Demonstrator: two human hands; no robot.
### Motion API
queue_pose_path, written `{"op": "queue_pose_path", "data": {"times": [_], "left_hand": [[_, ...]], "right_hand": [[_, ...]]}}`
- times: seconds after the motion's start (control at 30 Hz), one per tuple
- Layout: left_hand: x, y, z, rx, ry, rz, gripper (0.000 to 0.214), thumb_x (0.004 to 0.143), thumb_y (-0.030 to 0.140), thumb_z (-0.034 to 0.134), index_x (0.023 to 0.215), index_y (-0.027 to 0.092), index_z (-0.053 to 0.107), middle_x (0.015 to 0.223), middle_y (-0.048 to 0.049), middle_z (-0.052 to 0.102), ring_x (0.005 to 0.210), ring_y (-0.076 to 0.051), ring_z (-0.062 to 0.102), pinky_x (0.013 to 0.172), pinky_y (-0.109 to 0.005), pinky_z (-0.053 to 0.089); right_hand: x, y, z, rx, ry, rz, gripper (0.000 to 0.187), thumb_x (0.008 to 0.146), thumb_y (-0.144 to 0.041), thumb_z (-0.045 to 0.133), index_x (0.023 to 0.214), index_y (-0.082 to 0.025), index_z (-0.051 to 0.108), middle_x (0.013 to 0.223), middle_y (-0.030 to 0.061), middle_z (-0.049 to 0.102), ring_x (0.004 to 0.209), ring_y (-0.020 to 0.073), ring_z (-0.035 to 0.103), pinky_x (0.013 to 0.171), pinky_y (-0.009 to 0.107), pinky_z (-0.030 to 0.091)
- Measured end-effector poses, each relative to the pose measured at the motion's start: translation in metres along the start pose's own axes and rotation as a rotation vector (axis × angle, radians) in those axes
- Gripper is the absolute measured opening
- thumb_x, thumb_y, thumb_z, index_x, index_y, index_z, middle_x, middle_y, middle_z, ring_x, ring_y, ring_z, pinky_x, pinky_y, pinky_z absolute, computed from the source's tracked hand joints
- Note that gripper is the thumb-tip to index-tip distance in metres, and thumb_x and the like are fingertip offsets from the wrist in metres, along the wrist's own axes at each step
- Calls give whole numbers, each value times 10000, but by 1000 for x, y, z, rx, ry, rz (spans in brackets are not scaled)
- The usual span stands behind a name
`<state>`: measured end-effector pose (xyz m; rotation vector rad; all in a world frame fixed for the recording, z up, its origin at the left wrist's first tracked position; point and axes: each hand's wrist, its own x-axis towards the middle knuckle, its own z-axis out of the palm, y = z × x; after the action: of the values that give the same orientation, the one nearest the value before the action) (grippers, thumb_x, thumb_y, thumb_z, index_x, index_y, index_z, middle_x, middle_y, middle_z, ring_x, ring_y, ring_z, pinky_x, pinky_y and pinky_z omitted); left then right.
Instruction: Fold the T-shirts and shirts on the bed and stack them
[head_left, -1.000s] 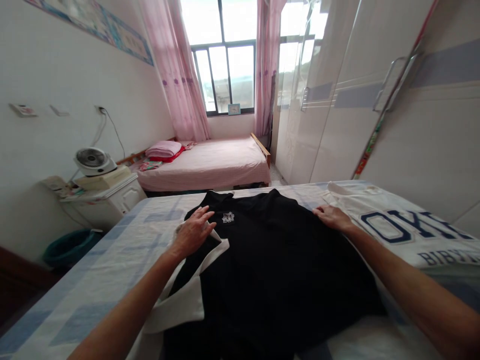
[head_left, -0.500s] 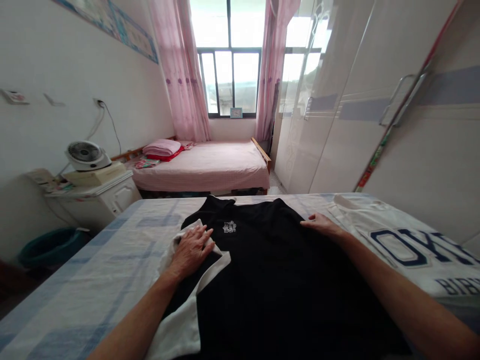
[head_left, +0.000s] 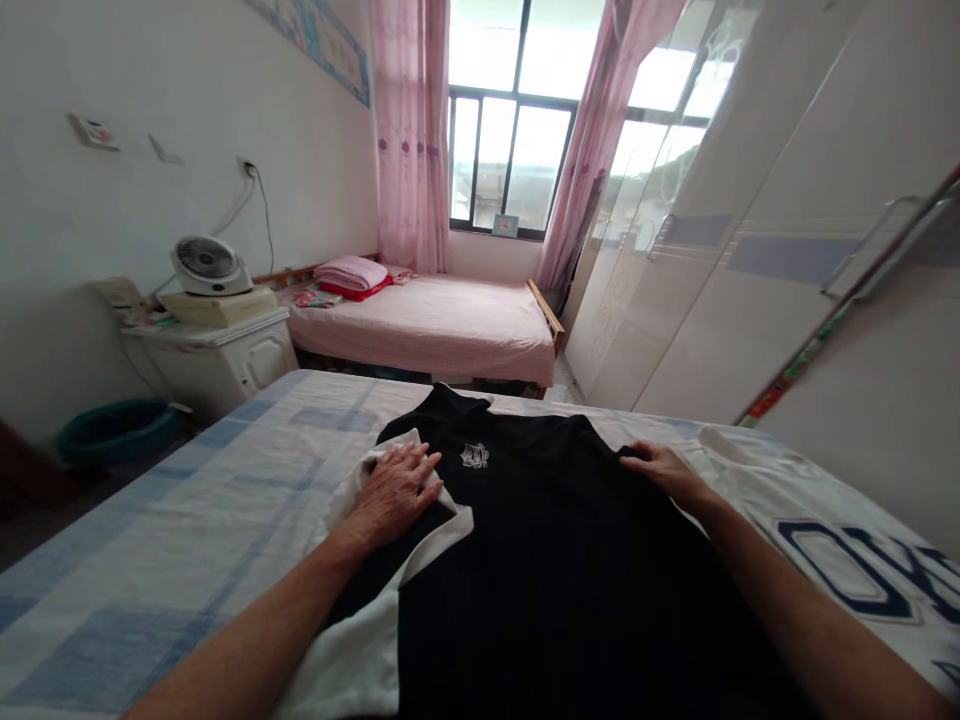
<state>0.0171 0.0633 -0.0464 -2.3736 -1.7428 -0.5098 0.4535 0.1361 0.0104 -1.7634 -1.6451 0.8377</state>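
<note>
A black shirt (head_left: pixel 555 540) with white side panels and a small white chest emblem lies spread on the bed in front of me. My left hand (head_left: pixel 401 485) rests flat, fingers stretched, on the shirt's folded-in white and black part (head_left: pixel 439 545) at the left. At the right shoulder edge, my right hand (head_left: pixel 664 470) pinches the black cloth between thumb and fingers. To the right of that arm lies a white shirt (head_left: pixel 780 490) with dark blue letters, partly hidden by my forearm.
The bed's blue and white sheet (head_left: pixel 247 510) spreads beneath the shirts. Beyond it stands a second bed with a pink cover (head_left: pixel 450 320). A fan (head_left: pixel 210 265) sits on a box on the left cabinet (head_left: pixel 259 350), above a teal bin (head_left: pixel 124 430). White wardrobes (head_left: pixel 712 310) line the right.
My view has tilted and turned a little left, so the room sits further right in the picture. Both hands keep their places on the black shirt.
</note>
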Motion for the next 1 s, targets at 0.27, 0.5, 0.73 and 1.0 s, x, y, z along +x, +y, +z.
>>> {"op": "queue_pose_path", "data": {"times": [0.27,0.5,0.73,1.0], "left_hand": [[0,0,0,-22,-9,-4,480,927,461,405,1319,222,547,1409,-103,494,1327,-278,409,1115,-466,269],[0,1,-2,-13,-22,0,477,927,453,410,1314,211,552,1406,-112,496,1324,-283,412,1111,-473,275],[0,2,-3,1,-10,6,472,931,448,406,1315,212,548,1407,-108,494,1324,-273,412,1114,-468,273],[0,2,-4,-14,-18,-5,472,925,448,413,1312,216,552,1407,-103,496,1322,-275,415,1112,-466,275]], "right_hand": [[-1,6,-2,173,-254,-37,370,713,-419,522,929,-173,696,900,73,721,817,216,655,720,314,501],[6,0,20,-317,-49,-80,321,703,-345,553,917,-175,722,888,67,710,784,197,639,700,280,476],[14,-9,36,-539,-5,-76,213,767,-322,525,829,-190,680,826,51,711,777,181,634,661,244,429],[33,2,25,-343,349,36,196,763,-367,502,802,-200,596,724,66,656,715,203,598,613,279,404]]}}
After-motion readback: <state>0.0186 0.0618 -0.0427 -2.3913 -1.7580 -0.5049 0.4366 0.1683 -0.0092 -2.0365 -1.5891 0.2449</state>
